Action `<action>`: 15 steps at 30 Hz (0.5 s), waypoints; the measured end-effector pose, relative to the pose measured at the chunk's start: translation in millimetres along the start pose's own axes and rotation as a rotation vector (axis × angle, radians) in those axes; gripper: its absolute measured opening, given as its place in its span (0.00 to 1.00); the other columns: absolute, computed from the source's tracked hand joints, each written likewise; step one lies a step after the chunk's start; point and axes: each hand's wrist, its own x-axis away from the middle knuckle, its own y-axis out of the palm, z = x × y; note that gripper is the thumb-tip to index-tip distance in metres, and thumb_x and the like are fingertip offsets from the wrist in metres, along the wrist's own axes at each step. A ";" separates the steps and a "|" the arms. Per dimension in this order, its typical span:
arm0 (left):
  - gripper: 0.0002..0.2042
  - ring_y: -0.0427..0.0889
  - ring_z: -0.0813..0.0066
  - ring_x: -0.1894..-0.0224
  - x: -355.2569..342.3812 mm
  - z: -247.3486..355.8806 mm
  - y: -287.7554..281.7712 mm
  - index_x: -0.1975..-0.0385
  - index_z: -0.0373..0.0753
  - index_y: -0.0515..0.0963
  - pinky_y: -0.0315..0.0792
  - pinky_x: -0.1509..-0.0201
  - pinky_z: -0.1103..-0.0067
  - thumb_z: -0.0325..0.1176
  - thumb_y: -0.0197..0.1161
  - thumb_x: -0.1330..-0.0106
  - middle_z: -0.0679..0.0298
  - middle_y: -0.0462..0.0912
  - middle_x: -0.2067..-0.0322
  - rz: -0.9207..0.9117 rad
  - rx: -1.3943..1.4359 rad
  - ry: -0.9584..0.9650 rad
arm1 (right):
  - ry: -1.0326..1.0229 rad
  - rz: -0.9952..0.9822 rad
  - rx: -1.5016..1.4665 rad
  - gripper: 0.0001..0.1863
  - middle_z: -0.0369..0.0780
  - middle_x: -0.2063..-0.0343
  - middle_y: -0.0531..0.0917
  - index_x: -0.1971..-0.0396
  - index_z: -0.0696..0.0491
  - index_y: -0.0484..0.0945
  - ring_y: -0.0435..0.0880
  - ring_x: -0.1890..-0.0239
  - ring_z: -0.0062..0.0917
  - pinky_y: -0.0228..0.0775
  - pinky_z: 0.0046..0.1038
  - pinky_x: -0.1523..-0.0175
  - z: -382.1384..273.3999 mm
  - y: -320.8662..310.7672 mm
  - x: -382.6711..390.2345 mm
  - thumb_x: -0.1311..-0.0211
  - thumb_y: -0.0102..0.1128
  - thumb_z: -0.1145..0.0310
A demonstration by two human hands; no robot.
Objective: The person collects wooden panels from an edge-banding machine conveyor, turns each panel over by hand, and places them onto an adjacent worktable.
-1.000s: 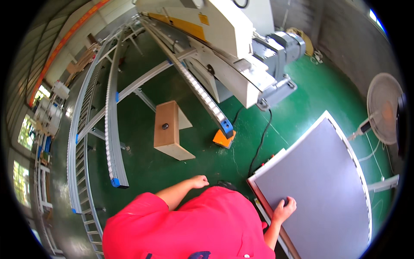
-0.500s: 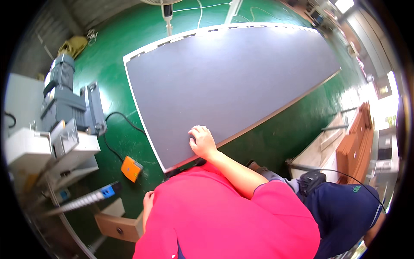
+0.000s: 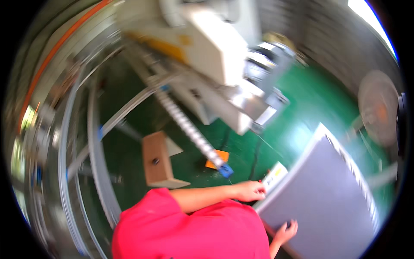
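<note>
A large flat grey panel [image 3: 332, 194] with a pale edge lies at the lower right, over the green floor. My left hand [image 3: 251, 190] reaches across my red shirt and closes on the panel's near corner, next to a small white and yellow label [image 3: 274, 175]. My right hand [image 3: 286, 228] grips the panel's near edge lower down, fingers curled over its face. The whole picture is blurred by motion.
A big white and grey machine [image 3: 215, 64] stands ahead, with a long roller rail [image 3: 189, 129] slanting down to an orange pedal box [image 3: 217, 159]. A wooden box stand [image 3: 157, 162] sits at the left beside curved metal racks [image 3: 92, 146]. A standing fan [image 3: 379, 108] is at the right.
The view has swung back from over the panel toward the machine. My left hand has come onto the panel's corner, so both hands now hold the panel.
</note>
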 end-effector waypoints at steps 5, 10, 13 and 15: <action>0.16 0.80 0.64 0.56 34.4 -12.4 -10.0 0.58 0.36 0.74 0.72 0.51 0.71 0.43 0.59 0.35 0.55 0.80 0.60 0.206 0.037 0.013 | -0.175 -0.109 0.124 0.14 0.53 0.64 0.82 0.65 0.61 0.80 0.78 0.57 0.48 0.69 0.45 0.47 -51.4 1.9 -28.1 0.51 0.62 0.68; 0.19 0.79 0.61 0.57 69.3 -50.0 16.6 0.57 0.37 0.75 0.72 0.52 0.70 0.47 0.59 0.36 0.55 0.80 0.60 0.336 0.006 -0.099 | -0.465 -0.278 0.072 0.17 0.54 0.62 0.81 0.60 0.62 0.79 0.79 0.56 0.47 0.69 0.44 0.47 -68.9 28.9 -71.9 0.48 0.61 0.68; 0.20 0.79 0.58 0.53 102.9 -63.6 42.0 0.56 0.37 0.75 0.72 0.50 0.67 0.48 0.57 0.37 0.54 0.79 0.57 0.413 -0.091 -0.249 | -0.434 -0.483 -0.025 0.20 0.50 0.46 0.71 0.53 0.60 0.74 0.66 0.42 0.46 0.58 0.43 0.38 -69.9 52.8 -82.0 0.49 0.58 0.75; 0.21 0.78 0.56 0.49 120.6 -71.0 64.6 0.54 0.38 0.75 0.71 0.47 0.63 0.49 0.55 0.37 0.53 0.79 0.54 0.393 -0.356 -0.473 | -0.514 -0.492 -0.017 0.21 0.50 0.45 0.71 0.52 0.59 0.73 0.66 0.41 0.46 0.57 0.43 0.37 -63.2 64.0 -79.3 0.49 0.59 0.75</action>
